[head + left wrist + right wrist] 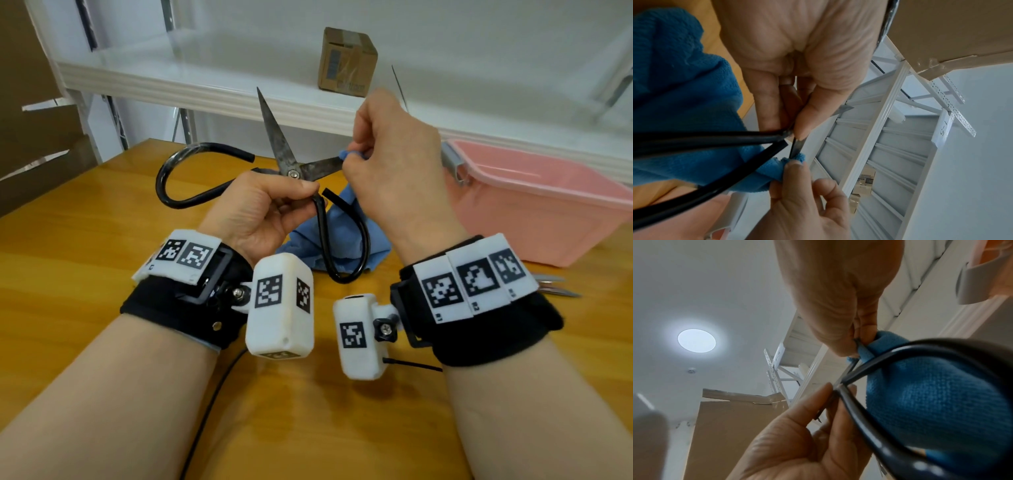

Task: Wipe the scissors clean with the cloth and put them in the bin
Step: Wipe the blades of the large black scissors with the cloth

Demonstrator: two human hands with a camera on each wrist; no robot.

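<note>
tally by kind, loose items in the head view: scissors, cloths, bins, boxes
Scissors: 1, blades open, held by the left hand
Cloth: 1, blue, pinched on a blade by the right hand
Bin: 1, pink
Cardboard box: 1, on the shelf
Total: 4

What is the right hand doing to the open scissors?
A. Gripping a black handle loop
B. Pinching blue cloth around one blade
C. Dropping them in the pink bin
B: the right hand pinches the blue cloth around one blade of the scissors.
</note>
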